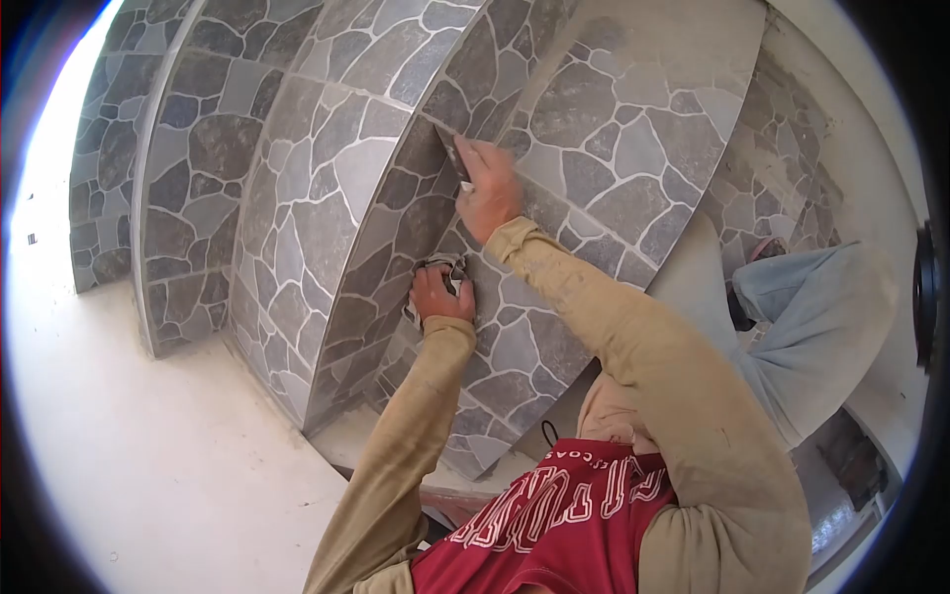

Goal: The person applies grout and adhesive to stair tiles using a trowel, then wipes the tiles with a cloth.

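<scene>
My right hand point(489, 188) is closed round a putty knife point(454, 156), its dark flat blade angled up and left against a stone-patterned tile riser point(421, 158). Lower down, my left hand point(441, 295) presses a crumpled, dirty rag point(440, 265) into the corner where the riser meets the tiled tread point(515, 346). Part of the rag is hidden under the fingers. Pale grout lines run between the grey stone shapes. Dusty residue lies over the upper part of the tread.
More tiled steps point(287, 198) rise on the left, with a thin trim edge point(368, 213) along the nearest one. A white wall point(129, 436) borders them. My bent leg point(811, 327) is at the right, beside a lower, dusty tiled step point(767, 148).
</scene>
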A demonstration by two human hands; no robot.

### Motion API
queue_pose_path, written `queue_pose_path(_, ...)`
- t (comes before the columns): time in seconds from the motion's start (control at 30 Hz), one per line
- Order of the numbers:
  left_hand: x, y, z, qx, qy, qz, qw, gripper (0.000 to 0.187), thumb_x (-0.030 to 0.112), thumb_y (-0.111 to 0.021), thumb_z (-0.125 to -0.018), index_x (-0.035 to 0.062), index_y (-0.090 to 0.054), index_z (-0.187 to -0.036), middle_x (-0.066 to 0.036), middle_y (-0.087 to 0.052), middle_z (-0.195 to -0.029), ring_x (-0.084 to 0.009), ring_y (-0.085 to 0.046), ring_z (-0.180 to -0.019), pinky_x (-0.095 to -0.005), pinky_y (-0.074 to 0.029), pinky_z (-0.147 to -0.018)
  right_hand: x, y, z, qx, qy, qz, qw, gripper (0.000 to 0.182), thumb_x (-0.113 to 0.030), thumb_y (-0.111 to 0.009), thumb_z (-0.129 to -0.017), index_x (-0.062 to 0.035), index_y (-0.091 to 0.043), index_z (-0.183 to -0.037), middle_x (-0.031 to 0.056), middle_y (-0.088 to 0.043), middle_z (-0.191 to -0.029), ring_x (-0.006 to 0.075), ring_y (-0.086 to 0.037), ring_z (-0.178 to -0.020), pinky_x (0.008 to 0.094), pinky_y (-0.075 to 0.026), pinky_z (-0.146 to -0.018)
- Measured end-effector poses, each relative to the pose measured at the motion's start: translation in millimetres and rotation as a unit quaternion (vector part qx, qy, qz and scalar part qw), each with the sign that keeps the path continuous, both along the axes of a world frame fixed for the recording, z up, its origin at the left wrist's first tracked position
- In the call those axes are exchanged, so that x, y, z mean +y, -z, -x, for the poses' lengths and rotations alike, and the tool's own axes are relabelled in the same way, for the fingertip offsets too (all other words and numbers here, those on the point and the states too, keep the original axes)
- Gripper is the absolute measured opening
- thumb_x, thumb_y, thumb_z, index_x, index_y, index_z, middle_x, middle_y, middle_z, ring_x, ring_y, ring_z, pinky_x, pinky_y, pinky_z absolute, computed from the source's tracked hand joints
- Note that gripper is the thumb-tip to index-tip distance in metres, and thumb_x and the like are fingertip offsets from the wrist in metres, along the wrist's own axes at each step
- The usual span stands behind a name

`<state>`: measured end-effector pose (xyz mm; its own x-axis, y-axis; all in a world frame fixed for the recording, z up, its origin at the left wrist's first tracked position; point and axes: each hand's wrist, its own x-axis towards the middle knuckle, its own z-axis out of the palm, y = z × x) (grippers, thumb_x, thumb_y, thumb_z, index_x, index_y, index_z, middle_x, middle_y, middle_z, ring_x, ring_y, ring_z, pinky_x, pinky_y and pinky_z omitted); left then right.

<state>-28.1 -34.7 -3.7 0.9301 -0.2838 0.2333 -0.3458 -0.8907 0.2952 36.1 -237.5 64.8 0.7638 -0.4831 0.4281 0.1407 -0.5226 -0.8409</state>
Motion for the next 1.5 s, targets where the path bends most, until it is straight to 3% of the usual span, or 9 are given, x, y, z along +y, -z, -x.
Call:
queue_pose_path(0.73, -1.5, -1.1, 1.7, 0.017, -0.015, -0.004, 1.000, 0.031, 0.022, -0.069, -0.070, 0.0080, -0.060, -0.096, -0.014, -0.058, -0.097, -0.0370, -0.055, -0.094, -0.0483, -0.041, -0.083, 23.7, -12.0, -2.2, 0.027, 0.006, -0.064, 0.998, 0.064, 0.001, -0.065, -0.070, -0.0059, -0.049, -0.132, 0.0172, -0.051, -0.120, 0.0385, -0.053, -0.112, 0.0443, -0.049, -0.092)
queue_pose_path(0.93, 1.1, 1.7, 1.6, -0.021, 0.005, 0.006, 1.000, 0.030, 0.021, -0.069, -0.070, 0.0080, -0.060, -0.095, -0.013, -0.058, -0.096, -0.0363, -0.055, -0.094, -0.0482, -0.041, -0.082, 6.9, 6.4, -5.9, 0.100, 0.050, -0.095, 0.989, 0.043, -0.003, -0.060, -0.080, -0.0029, -0.054, -0.122, 0.0196, -0.052, -0.112, 0.0389, -0.054, -0.110, 0.0450, -0.049, -0.089)
queue_pose_path(1.03, 1.3, 2.8, 3.4, -0.021, -0.006, 0.019, 1.000, 0.030, 0.021, -0.069, -0.072, 0.0073, -0.058, -0.096, -0.015, -0.058, -0.096, -0.0378, -0.056, -0.096, -0.0477, -0.042, -0.084, -31.6, -6.7, -8.6, 0.027, 0.142, -0.100, 0.984, 0.038, -0.005, -0.059, -0.082, -0.0040, -0.056, -0.120, 0.0203, -0.055, -0.109, 0.0392, -0.055, -0.108, 0.0462, -0.049, -0.088)
queue_pose_path(1.13, 1.2, 5.1, 4.5, -0.030, -0.011, 0.031, 0.999, 0.032, 0.022, -0.070, -0.073, 0.0071, -0.058, -0.097, -0.015, -0.058, -0.098, -0.0377, -0.055, -0.097, -0.0480, -0.042, -0.084, -108.1, -36.8, -3.2, 0.053, 0.020, -0.051, 0.997, 0.037, -0.006, -0.058, -0.081, -0.0033, -0.058, -0.118, 0.0216, -0.057, -0.110, 0.0395, -0.054, -0.110, 0.0460, -0.048, -0.091)
queue_pose_path(1.27, -11.0, -5.2, 17.6, -0.079, -0.029, 0.018, 0.996, 0.030, 0.023, -0.069, -0.071, 0.0079, -0.060, -0.096, -0.014, -0.058, -0.096, -0.0359, -0.056, -0.095, -0.0470, -0.042, -0.082, -253.2, -61.7, 20.3, -0.032, -0.035, 0.193, 0.980, 0.039, -0.013, -0.060, -0.082, -0.0003, -0.059, -0.119, 0.0233, -0.062, -0.107, 0.0412, -0.058, -0.106, 0.0456, -0.046, -0.096)
queue_pose_path(1.3, -13.4, 0.8, 22.2, -0.108, -0.120, 0.005, 0.987, 0.032, 0.025, -0.070, -0.072, 0.0088, -0.061, -0.097, -0.013, -0.057, -0.097, -0.0356, -0.055, -0.097, -0.0472, -0.042, -0.083, -292.0, -78.2, 39.5, 0.072, -0.034, 0.238, 0.968, 0.040, -0.021, -0.058, -0.089, 0.0003, -0.059, -0.122, 0.0246, -0.056, -0.128, 0.0396, -0.054, -0.119, 0.0462, -0.043, -0.102)
queue_pose_path(1.37, -21.9, 7.5, 38.5, -0.137, -0.215, -0.003, 0.967, 0.034, 0.028, -0.072, -0.072, 0.0097, -0.061, -0.099, -0.013, -0.057, -0.098, -0.0353, -0.055, -0.099, -0.0474, -0.042, -0.084, -368.9, -82.7, 63.1, 0.121, 0.035, 0.300, 0.946, 0.042, -0.027, -0.059, -0.086, 0.0001, -0.060, -0.117, 0.0250, -0.066, -0.104, 0.0416, -0.061, -0.101, 0.0472, -0.049, -0.091)
queue_pose_path(1.43, -30.8, 13.1, 58.2, -0.108, -0.358, -0.035, 0.927, 0.037, 0.032, -0.073, -0.072, 0.0132, -0.062, -0.102, -0.011, -0.056, -0.102, -0.0345, -0.055, -0.103, -0.0485, -0.042, -0.087, -401.1, -112.0, 96.6, 0.209, 0.076, 0.023, 0.975, 0.040, -0.030, -0.058, -0.086, 0.0002, -0.063, -0.112, 0.0237, -0.068, -0.095, 0.0421, -0.065, -0.091, 0.0497, -0.052, -0.082)
queue_pose_path(1.5, -25.4, 18.9, 62.9, -0.119, -0.295, -0.046, 0.947, 0.036, 0.034, -0.073, -0.072, 0.0163, -0.061, -0.101, -0.011, -0.056, -0.105, -0.0346, -0.053, -0.105, -0.0492, -0.040, -0.089, -393.5, -100.7, 93.0, 0.210, 0.106, 0.044, 0.971, 0.038, -0.029, -0.060, -0.084, 0.0002, -0.065, -0.108, 0.0215, -0.068, -0.083, 0.0421, -0.067, -0.081, 0.0516, -0.053, -0.074)
